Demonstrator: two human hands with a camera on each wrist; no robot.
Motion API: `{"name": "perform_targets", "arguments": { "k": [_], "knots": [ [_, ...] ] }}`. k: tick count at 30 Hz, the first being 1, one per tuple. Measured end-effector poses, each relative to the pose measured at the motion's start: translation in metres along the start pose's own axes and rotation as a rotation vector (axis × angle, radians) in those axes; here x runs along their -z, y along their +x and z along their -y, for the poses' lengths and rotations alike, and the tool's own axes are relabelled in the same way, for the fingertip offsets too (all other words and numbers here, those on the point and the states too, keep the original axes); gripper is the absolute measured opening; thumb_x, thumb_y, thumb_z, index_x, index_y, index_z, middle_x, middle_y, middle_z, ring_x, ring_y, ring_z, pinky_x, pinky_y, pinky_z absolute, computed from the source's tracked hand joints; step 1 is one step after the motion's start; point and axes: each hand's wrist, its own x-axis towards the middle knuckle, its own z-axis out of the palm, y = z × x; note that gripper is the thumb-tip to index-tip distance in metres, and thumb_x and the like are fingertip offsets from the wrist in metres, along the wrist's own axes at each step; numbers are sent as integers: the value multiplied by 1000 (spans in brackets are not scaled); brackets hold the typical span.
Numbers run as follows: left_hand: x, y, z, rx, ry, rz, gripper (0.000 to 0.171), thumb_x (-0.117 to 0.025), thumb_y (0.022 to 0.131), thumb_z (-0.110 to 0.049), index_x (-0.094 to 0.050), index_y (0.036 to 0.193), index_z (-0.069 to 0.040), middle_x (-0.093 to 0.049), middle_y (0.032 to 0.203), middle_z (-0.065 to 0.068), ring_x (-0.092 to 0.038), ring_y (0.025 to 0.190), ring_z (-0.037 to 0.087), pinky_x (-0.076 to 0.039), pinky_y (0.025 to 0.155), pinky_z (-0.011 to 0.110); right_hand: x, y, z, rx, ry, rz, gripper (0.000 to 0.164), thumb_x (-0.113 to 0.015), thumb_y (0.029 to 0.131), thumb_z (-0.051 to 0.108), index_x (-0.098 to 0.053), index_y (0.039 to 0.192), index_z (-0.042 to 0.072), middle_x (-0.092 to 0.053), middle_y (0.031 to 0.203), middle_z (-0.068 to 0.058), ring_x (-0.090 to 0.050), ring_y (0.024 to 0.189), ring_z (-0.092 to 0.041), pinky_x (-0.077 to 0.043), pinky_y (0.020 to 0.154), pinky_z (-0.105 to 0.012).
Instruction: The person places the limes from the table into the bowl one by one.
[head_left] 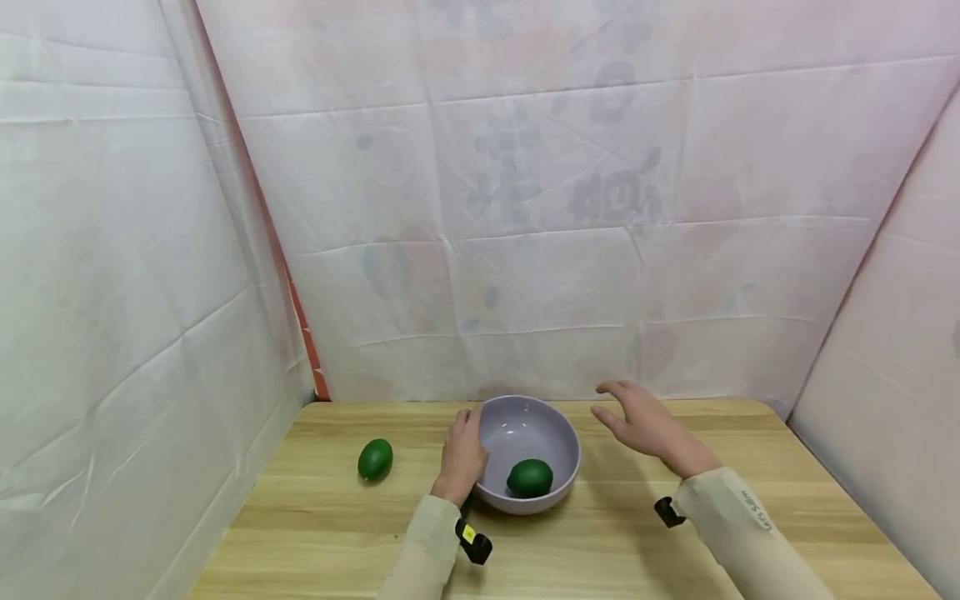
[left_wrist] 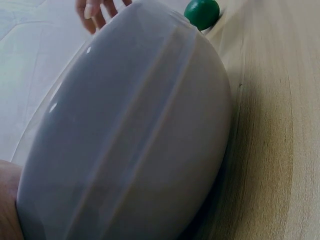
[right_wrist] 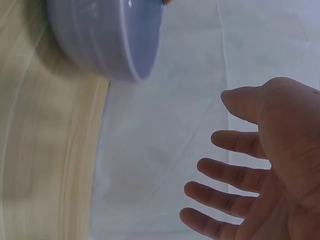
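Nearest us, a light sleeve (head_left: 420, 537) with a small black device (head_left: 475, 550) at the cuff leads to the left hand (head_left: 461, 454), whose fingers bend over the left rim of the lilac bowl (head_left: 510, 433) and grip it. The bowl stands by the middle of the counter's (head_left: 315, 537) far edge, and the head view alone lets us see inside: a dark green fruit (head_left: 530, 477) lies towards the near side. A second green fruit (head_left: 375, 460) lies apart, towards the counter's far left corner.

To the bowl's right, the right hand (head_left: 637, 417) is held above the counter, touching nothing. In the right wrist view we see its four fingers and thumb spread, with gaps the head view hides.

The left wrist view shows us the bowl's ridged outer wall and, past it on the counter, a round green object (left_wrist: 202, 13); we cannot tell whether that is one of the fruits already named.

Farthest off, behind the counter's far edge, hangs a creased pale cloth (head_left: 525, 208) with faint printing.
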Motion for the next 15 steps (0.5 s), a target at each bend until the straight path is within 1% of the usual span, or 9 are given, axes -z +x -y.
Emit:
{"name": "perform_targets", "arguments": {
  "k": [5, 9, 15],
  "knots": [
    [0, 0, 1, -11, -9, -15, 73, -75, 75, 12, -55, 142, -10, -61, 125, 19, -66, 106, 40, -59, 85, 52, 2, -3, -18, -31, -18, -6, 42, -62, 101, 24, -59, 131, -6, -63, 128, -31, -60, 118, -51, -50, 97, -64],
    [-1, 0, 1, -18, 9, -23, 73, -76, 74, 12, -56, 141, -9, -62, 123, 19, -66, 104, 39, -60, 83, 51, 6, -5, -29, -58, -26, 6, 45, -62, 101, 25, -58, 132, -7, -60, 129, -35, -60, 116, -54, -50, 95, -65],
    [0, 1, 0, 15, -2, 11, 72, -74, 78, 11, -54, 144, -11, -60, 127, 18, -65, 109, 38, -59, 88, 51, 11, -9, -49, -126, -61, 43, 49, -59, 102, 29, -56, 133, -9, -58, 130, -38, -59, 115, -55, -50, 93, -66]
  ]
}}
